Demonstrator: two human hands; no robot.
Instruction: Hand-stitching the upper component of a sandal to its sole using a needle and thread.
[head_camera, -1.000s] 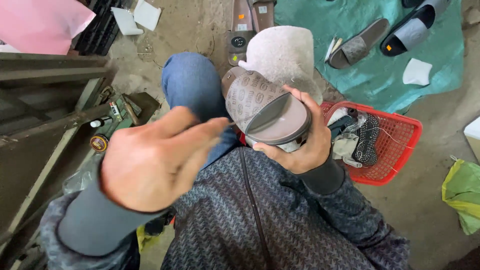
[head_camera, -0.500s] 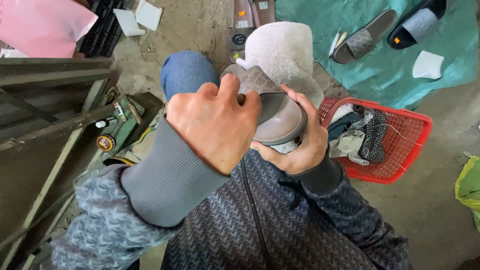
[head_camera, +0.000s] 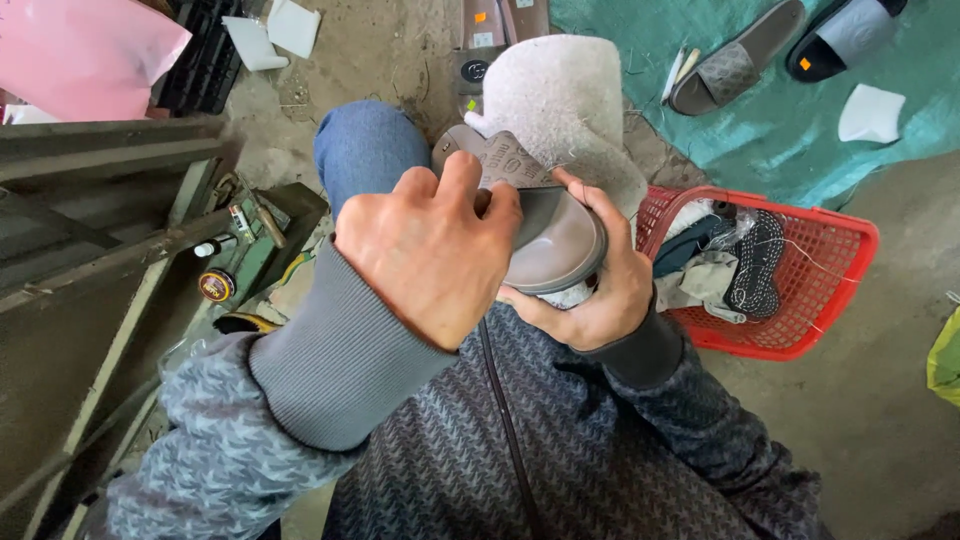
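- While pressed by the left hand, a grey slipper is clasped sole-up from below by the right hand, so it stays steady (over the lap).
- A white fleecy pad is spread beneath, probably as cushioning.
- A red basket of scraps is kept just beside.

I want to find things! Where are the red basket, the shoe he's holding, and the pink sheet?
red basket (head_camera: 850, 235): head view, right rim.
shoe (head_camera: 560, 235): head view, grey sole.
pink sheet (head_camera: 85, 55): head view, middle.

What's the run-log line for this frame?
left hand: on top of slipper | right hand: gripping slipper from below | red basket: beside right hand, holds cloth scraps | two slippers: on green tarp
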